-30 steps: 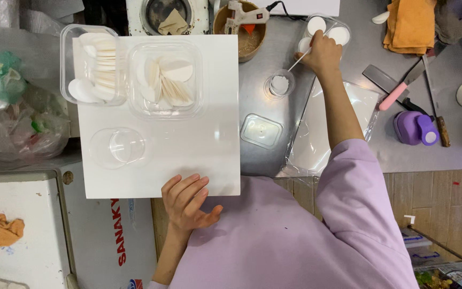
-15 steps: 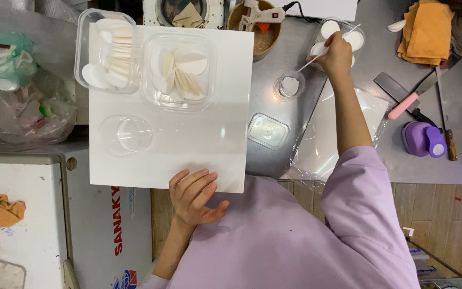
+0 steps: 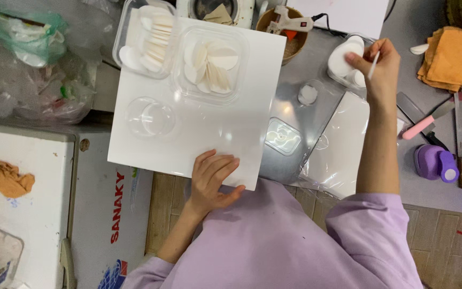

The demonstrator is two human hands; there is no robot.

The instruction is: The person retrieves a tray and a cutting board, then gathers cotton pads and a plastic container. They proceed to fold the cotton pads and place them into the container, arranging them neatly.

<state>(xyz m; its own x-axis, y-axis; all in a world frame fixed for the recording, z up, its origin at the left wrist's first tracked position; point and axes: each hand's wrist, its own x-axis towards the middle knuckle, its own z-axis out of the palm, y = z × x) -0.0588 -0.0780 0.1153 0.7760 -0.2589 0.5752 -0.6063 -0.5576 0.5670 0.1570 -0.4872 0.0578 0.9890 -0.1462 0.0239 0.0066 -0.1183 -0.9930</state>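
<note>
A: White board (image 3: 199, 123): state its position and support.

B: It lies flat, tilted slightly against the frame edges, bridging a white chest cabinet (image 3: 33, 208) and a grey metal worktop (image 3: 316, 64). Its near edge overhangs a gap through which wood-pattern floor tiles (image 3: 455, 241) show.

A: Left hand?

B: The left hand (image 3: 212, 179) rests palm down on the near edge of the board, fingers spread and flat. It grips nothing.

A: Right hand?

B: The right hand (image 3: 378, 67) is raised over the worktop, fingers pinched together on a thin white stick (image 3: 373, 65). It hovers just beside a small tub of white discs (image 3: 346, 59).

A: Items on the board?

B: Two clear trays at the far edge: the left tray (image 3: 143, 37) holds stacked white discs, the right tray (image 3: 209, 64) holds loose ones. A clear round lid (image 3: 149, 118) sits nearer, well apart from the left hand.

A: Remaining surface contents?

B: A small clear cup (image 3: 308, 94) and a clear square lid (image 3: 282, 136) just right of the board; a clear plastic sheet (image 3: 343, 150); a folded orange cloth (image 3: 450, 56); a pink-handled knife (image 3: 426, 120); a purple punch (image 3: 437, 163); a glue gun (image 3: 292, 21) across a brown bowl. Plastic bags (image 3: 28, 64) are piled at far left.
</note>
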